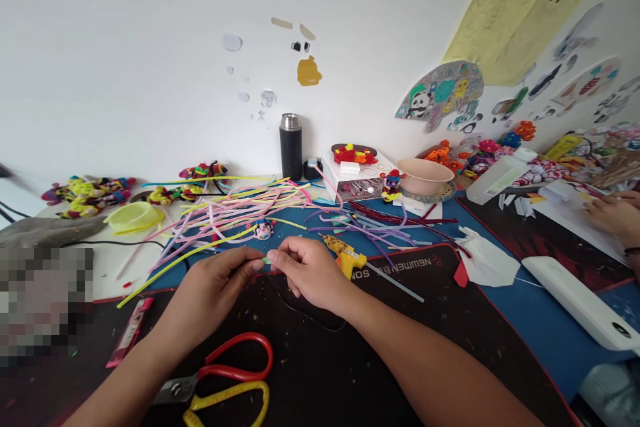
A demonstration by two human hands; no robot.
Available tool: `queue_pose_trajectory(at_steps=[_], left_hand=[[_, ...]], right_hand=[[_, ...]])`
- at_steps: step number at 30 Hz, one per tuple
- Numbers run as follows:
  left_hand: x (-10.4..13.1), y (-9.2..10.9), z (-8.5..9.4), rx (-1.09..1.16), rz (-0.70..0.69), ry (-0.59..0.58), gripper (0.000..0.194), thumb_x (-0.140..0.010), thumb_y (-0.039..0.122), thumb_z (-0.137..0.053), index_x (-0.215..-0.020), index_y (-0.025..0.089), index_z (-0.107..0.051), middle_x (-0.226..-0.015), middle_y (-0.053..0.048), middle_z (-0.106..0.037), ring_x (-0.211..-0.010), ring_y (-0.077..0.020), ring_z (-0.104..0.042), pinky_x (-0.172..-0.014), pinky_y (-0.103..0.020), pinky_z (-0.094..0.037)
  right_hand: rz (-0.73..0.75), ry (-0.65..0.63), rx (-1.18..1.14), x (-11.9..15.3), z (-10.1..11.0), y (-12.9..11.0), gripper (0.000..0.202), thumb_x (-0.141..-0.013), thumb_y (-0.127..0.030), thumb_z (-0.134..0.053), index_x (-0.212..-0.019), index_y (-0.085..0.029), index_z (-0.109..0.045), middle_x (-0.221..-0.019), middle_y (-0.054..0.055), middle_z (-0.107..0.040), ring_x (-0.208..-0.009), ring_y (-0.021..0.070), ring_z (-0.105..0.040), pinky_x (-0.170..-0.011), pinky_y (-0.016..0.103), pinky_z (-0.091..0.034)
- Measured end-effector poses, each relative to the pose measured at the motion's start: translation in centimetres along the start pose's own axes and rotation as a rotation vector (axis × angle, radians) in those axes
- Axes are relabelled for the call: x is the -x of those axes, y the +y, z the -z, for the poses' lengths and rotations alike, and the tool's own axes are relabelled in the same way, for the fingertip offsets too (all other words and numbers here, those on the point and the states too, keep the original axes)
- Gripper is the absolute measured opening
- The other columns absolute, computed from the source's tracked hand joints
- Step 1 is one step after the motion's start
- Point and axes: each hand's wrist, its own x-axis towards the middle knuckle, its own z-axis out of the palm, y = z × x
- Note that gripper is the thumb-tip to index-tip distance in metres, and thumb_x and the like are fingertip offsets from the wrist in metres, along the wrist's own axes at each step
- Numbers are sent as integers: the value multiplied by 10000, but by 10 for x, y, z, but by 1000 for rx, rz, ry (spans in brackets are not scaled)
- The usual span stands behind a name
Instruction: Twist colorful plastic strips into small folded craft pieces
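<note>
My left hand [215, 287] and my right hand [307, 270] meet over the black mat, fingertips almost touching. A small pale green piece [266, 260] is pinched between them, mostly covered by the fingers, so its kind is unclear. Just past the hands sits a little pipe-cleaner figure with a white face [263, 229]. Beside my right hand lies a yellow hot glue gun [347, 257] with a glue stick [397, 282] sticking out behind it. Scissors with one red and one yellow handle [240, 373] rest below my left hand.
Pink and yellow pipe cleaners [220, 217] are heaped beyond the hands, purple ones [370, 230] to their right. A black thermos [291, 150] stands by the wall. At right are a white tissue [487, 257], a long white device [575, 300] and another person's hand [613, 217].
</note>
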Motion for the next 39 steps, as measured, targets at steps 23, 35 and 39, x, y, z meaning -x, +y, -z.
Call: queue_pose_trajectory(at_steps=[23, 35, 39], left_hand=[[0, 11, -3, 31, 55, -37, 384, -1040, 474, -504, -812, 244, -711, -627, 7, -669, -558, -194, -608, -548, -271, -459], [-2, 10, -3, 190, 135, -123, 548, -1009, 692, -524, -710, 238, -592, -620, 32, -536, -575, -176, -503, -547, -270, -419], [-4, 11, -1, 183, 138, -110, 572, -995, 716, -514, -679, 241, -560, -607, 31, -521, -569, -175, -488, -537, -272, -414]], right_hand=[[74, 42, 136, 1, -1, 6, 495, -1022, -678, -633, -822, -226, -618, -527, -70, -480, -500, 134, -472, -542, 264, -329], [84, 20, 186, 2, 1, 4, 526, -1071, -669, -558, -779, -231, -568, -551, -52, -511, -542, 145, -499, -584, 275, -351], [136, 6, 253, 1, 3, 5, 461, -1075, -623, -588, -852, -222, -638, -636, -35, -591, -616, 153, -551, -626, 274, -372]])
